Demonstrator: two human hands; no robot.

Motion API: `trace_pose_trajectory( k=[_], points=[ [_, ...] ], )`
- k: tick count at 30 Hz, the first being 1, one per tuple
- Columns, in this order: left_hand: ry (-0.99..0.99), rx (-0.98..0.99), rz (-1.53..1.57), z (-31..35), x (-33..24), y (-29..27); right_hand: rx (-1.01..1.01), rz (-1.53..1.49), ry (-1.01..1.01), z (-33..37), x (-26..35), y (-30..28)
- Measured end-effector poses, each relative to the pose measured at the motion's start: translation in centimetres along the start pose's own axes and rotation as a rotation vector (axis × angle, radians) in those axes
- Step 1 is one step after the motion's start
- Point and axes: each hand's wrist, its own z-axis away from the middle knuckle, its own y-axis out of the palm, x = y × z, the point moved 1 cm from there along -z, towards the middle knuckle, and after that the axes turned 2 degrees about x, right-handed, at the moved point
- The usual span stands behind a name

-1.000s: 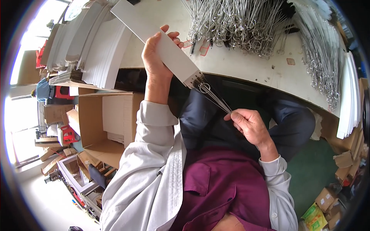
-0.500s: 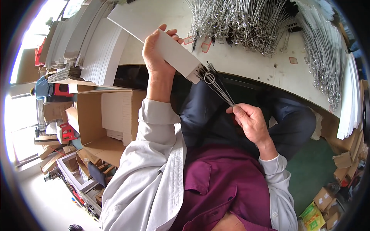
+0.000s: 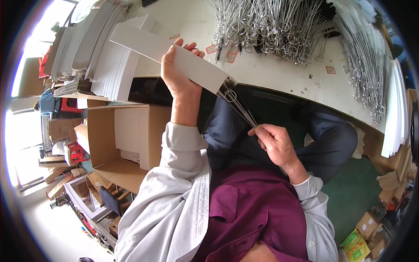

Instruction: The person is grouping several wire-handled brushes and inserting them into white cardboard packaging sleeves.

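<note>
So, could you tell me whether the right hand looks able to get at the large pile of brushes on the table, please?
Probably not yet: the right hand pinches a few thin brushes, though nothing visible seems to block its way to the pile.

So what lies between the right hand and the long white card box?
In the head view, a bundle of slender, black-bristled silver wire brushes spans from the right hand to the white box.

Tabletop front strip (image 3: 273, 73) passable | behind: brush pile (image 3: 270, 30) | left: white box (image 3: 203, 70)
</note>
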Motion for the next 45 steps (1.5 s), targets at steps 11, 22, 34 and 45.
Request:
trace_pose_trajectory(
  k=[11,22,34,45],
  points=[
    [-0.161,0.119,0.040,1.6,2.0,0.3,0.152,-0.096,0.188,-1.2,1.8,-2.6],
    [-0.190,0.104,0.045,5.3,3.0,2.2,0.058,0.216,-0.034,-4.3,5.0,-4.2],
    [-0.228,0.076,-0.091,7.9,5.1,3.4,-0.067,0.337,-0.240,-3.8,4.8,-3.3],
    [-0.375,0.778,-1.225,14.5,-1.0,1.4,-0.003,0.549,-0.080,-2.6,4.9,-7.4]
  ],
)
